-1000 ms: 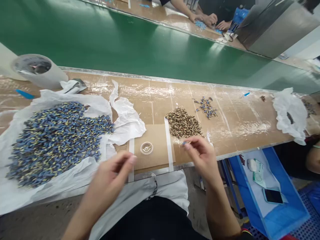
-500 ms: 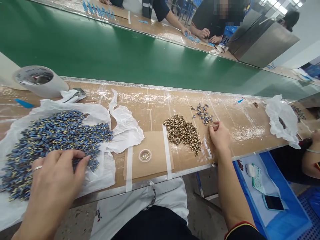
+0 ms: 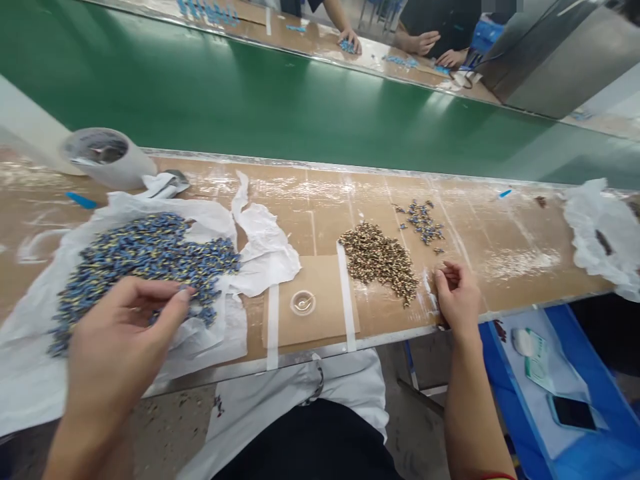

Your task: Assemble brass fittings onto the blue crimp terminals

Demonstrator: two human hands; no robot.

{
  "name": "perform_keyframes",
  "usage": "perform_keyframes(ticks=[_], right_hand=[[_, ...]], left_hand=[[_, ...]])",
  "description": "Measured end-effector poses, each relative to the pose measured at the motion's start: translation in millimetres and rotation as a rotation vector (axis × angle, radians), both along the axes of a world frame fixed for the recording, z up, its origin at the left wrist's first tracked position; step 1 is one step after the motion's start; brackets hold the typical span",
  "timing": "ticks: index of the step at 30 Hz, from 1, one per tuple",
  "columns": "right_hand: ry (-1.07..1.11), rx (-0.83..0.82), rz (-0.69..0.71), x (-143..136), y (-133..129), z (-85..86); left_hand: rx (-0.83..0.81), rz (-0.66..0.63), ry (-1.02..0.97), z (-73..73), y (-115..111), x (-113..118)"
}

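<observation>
My left hand (image 3: 127, 340) hovers over a wide heap of small blue and yellow pieces (image 3: 145, 247) on crumpled white paper. Its thumb and index fingertip are pinched together, and what lies between them is too small to make out. My right hand (image 3: 457, 293) rests near the table's front edge, fingers loosely curled with the thumb apart, no piece visible in it. Just beyond it is a small scatter of blue and brass-coloured pieces (image 3: 425, 223). To its left lies a pile of small brass-coloured pieces (image 3: 377, 257). Between my hands, a small clear round dish (image 3: 303, 303) sits on taped cardboard (image 3: 320, 327).
A big tape roll (image 3: 107, 160) stands at the back left by a blue strip (image 3: 81, 200). Behind the table runs a green belt (image 3: 280, 107), with other people's hands working across it. A blue tray (image 3: 555, 380) with a phone (image 3: 573, 412) is below right.
My right hand has drawn back from the small scatter toward the table edge, its thumb and finger parting. My left hand has lifted off the blue and yellow heap, still pinched. The view has shifted.
</observation>
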State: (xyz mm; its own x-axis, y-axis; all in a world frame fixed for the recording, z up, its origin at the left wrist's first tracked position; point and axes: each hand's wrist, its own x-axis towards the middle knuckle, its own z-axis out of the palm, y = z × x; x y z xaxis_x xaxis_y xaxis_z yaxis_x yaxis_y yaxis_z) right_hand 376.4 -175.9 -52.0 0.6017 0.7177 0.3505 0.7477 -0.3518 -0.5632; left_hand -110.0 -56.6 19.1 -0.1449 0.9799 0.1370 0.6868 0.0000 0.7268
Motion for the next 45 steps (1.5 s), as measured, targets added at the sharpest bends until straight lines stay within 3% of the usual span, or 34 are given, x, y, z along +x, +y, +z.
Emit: perform_keyframes(ticks=[5, 10, 14, 23, 30, 37, 45], right_hand=[[-0.154, -0.043, -0.001, 5, -8, -6.7], [-0.241, -0.059, -0.004, 8, -10, -6.8], [-0.276, -0.054, -0.006, 5, -9, -4.3], [-0.257, -0.04, -0.031, 5, -9, -7.2], [-0.269, -0.041, -0.005, 0, -9, -0.9], [-0.219, -0.052, -0.023, -3, -9, 0.7], [-0.233, -0.038, -0.013, -3, -9, 4.3]], left_hand=[[-0.123, -0.088, -0.452, 7.2, -13, 17], [-0.181, -0.113, -0.601, 5.2, -21, 18], [-0.163, -0.136, -0.568, 7.6, -24, 18], [-0.072, -0.274, -0.134, 6.3, -28, 14], [-0.061, -0.436, -0.028, 1.8, -32, 26], [-0.213, -0.571, -0.226, -2.4, -36, 35], [-0.312, -0.619, -0.454, -12.3, -39, 60]])
